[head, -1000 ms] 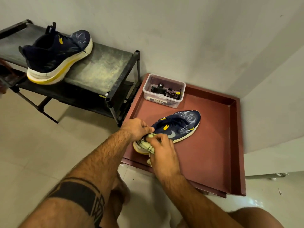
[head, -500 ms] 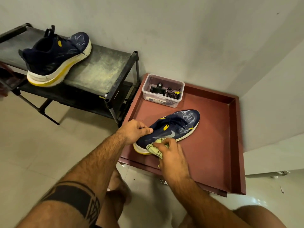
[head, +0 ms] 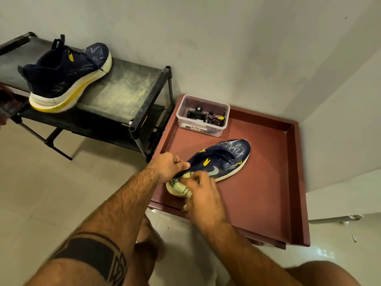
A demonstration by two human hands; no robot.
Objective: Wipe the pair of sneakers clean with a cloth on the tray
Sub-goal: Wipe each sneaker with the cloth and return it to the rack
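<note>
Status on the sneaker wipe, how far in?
Done: nothing clearly finished. In hand: left hand grips the tray sneaker at the heel; right hand rubs the cloth there. Left: its marked toe, and the second sneaker on the rack.

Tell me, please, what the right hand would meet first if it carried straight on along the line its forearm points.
The right hand grips the cloth against the heel of the sneaker on the tray. Straight on, it would probably ride up that sneaker's side toward the laces; depth is unclear.

Sneaker [head: 220, 159] heel hidden by cloth [head: 180, 185] and hands, box [head: 203, 115] contents too small to tell
</note>
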